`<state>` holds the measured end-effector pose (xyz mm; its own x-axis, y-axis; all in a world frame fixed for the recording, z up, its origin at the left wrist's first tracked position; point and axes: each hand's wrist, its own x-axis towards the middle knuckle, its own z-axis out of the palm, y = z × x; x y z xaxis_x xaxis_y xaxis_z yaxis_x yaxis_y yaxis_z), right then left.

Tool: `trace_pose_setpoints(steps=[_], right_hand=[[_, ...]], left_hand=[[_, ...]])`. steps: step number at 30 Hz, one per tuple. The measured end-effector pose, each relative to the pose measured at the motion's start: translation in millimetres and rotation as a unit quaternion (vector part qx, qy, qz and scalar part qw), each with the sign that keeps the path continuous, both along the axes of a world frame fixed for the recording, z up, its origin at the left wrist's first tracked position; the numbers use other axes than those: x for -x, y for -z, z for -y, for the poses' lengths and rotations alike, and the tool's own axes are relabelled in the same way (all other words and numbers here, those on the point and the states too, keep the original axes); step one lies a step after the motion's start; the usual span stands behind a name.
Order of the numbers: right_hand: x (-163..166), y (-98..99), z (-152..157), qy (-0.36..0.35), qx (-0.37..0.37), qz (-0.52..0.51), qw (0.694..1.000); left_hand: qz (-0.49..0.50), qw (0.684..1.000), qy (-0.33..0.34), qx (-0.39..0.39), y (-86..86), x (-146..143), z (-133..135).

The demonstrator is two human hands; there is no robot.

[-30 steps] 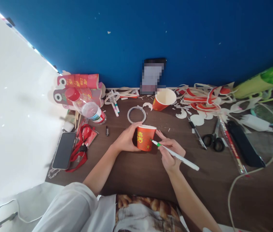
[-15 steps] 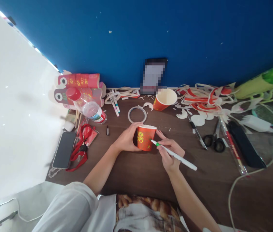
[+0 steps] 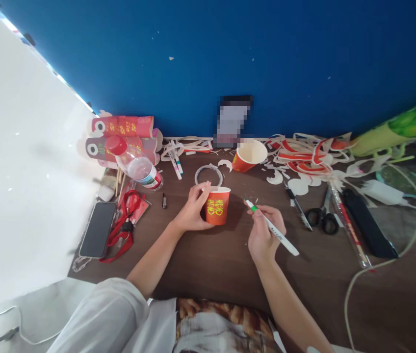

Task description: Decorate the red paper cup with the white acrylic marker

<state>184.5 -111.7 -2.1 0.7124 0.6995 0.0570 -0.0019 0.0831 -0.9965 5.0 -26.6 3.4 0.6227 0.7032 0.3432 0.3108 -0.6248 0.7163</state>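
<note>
We see the red paper cup (image 3: 217, 206) upright on the brown worktop (image 3: 211, 260), near its centre, a yellow double emblem facing us. The left hand (image 3: 193, 211) wraps the cup's side from 9 o'clock, thumb and fingers pressed to the wall, fingertips up at the rim. The right hand (image 3: 265, 230) is apart from the cup, at its 3 o'clock, fingers closed round a white marker (image 3: 271, 227) with a green band near the tip; the tip points toward 10 o'clock, raised off the cup — a clear gap between tip and cup wall.

Surroundings:
- At 12 o'clock from the cup, a clear tape ring (image 3: 208, 175) lies flat, just beyond the rim.
- A second red cup (image 3: 248, 156) lies tipped at 1 o'clock, white inside showing, among red-and-white paper scraps (image 3: 303, 157).
- Scissors (image 3: 322, 215) and a craft knife (image 3: 298, 208) lie at 3 o'clock, past the right hand.
- A water bottle (image 3: 134, 164) with red cap lies at 10 o'clock; a dark phone (image 3: 97, 229) with a red lanyard (image 3: 121, 228) beside it at 9 o'clock.
- Blue wall (image 3: 208, 59) behind the worktop.
</note>
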Motion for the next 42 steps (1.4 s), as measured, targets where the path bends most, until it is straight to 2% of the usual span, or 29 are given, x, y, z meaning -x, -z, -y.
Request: trace_pose_setpoints(steps=[3, 12, 20, 24, 30, 36, 39, 42], right_hand=[[0.5, 2.4, -1.0, -0.007, 0.007, 0.000, 1.000], [11.2, -9.2, -1.4, -0.041, 0.060, 0.031, 0.997], [12.7, -8.9, -1.0, -0.059, 0.082, 0.058, 0.993], [11.4, -7.6, -1.0, -0.065, 0.080, 0.079, 0.992], [10.5, -5.1, -2.2, -0.060, 0.077, 0.111, 0.989], [10.8, 0.3, -3.0, -0.071, 0.081, 0.132, 0.985], [11.7, 3.6, -3.3, -0.080, 0.074, 0.144, 0.983], [13.3, 6.0, -5.9, -0.090, 0.055, 0.167, 0.980]], left_hand=[[-0.004, 0.999, -0.036, 0.026, -2.8, -0.5, 0.2], [-0.021, 0.998, -0.060, -0.004, 8.3, -0.2, 2.3], [-0.054, 0.997, -0.043, -0.016, 3.9, 1.0, -3.1], [-0.032, 0.998, -0.043, -0.016, 3.7, -0.7, -2.5], [0.030, 0.984, -0.175, -0.017, 9.1, -2.2, -2.0], [0.080, 0.936, -0.342, -0.042, 15.5, -1.4, -6.2], [0.078, 0.927, -0.364, -0.037, 14.3, -2.1, -9.4], [0.069, 0.937, -0.341, -0.022, 11.1, -4.1, -10.0]])
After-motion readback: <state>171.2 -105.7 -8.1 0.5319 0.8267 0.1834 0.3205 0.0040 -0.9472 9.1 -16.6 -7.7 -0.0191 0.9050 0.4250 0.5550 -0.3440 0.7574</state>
